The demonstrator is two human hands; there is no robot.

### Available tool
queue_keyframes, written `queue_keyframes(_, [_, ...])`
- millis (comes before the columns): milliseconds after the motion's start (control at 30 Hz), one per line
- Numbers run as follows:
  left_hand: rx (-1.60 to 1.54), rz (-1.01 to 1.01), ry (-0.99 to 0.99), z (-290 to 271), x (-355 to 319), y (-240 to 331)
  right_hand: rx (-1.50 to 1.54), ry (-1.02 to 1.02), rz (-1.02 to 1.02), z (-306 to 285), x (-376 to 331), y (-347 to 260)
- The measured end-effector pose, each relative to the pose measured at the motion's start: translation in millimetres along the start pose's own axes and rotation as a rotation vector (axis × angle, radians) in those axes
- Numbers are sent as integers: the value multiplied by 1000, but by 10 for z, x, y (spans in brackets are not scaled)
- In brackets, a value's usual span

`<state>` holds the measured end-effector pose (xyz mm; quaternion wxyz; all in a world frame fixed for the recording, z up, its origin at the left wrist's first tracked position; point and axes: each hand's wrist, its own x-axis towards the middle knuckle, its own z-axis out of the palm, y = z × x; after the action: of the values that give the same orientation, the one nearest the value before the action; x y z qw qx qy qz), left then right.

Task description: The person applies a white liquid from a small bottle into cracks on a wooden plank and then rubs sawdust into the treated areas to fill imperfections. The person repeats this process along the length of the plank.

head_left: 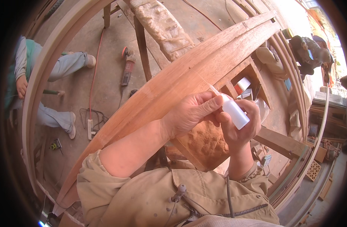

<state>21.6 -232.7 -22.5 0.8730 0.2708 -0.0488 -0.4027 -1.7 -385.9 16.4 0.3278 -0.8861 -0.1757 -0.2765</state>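
Observation:
A small white squeeze bottle point(237, 114) with a pointed nozzle is tilted in front of me, its tip toward the upper left. My right hand point(246, 123) wraps round the bottle's body from the right. At its neck, just below the nozzle, my left hand point(194, 111) is closed in a pinch, thumb against the forefinger. What lies between those left fingertips is partly hidden. Beneath both hands runs a long, curved wooden plank piece point(158, 89), rising from lower left to upper right. A thin pale line stretches from the nozzle over the wood.
A wooden box point(259, 81) holding small cartons stands beyond the bottle, near a tray of brown sawdust point(209, 142). An angle grinder point(128, 72) and a power strip point(91, 130) lie on the floor. One person point(60, 68) is at left, another point(311, 53) at far right.

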Motion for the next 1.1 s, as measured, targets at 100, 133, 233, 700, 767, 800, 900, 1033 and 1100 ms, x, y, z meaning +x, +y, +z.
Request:
queue_keyframes(100, [-24,10,-5,18,-11,13,-51,-7,-24,-8,14,41])
queue_keyframes(133, [-20,10,-7,16,-10,12,-54,-4,-22,-8,15,40])
queue_keyframes(233, [-6,13,-11,15,-18,14,-61,2,-24,-8,22,23])
queue_keyframes(700, [-12,-1,-24,43,-34,38,-3,11,-30,23,32,21])
queue_keyframes(767, [-11,-5,-27,59,-43,45,-18,6,-41,17,26,25])
queue_keyframes(800, [-10,-6,-27,58,-50,45,-24,3,-48,19,22,28])
queue_keyframes(900, [33,-26,-47,43,-71,39,-33,3,-56,-10,10,9])
queue_keyframes(1033, [-66,-83,-114,66,-83,95,1,-1,-60,10,55,-24])
queue_keyframes(1100, [-78,-106,-98,83,-97,106,-15,0,-75,3,64,-31])
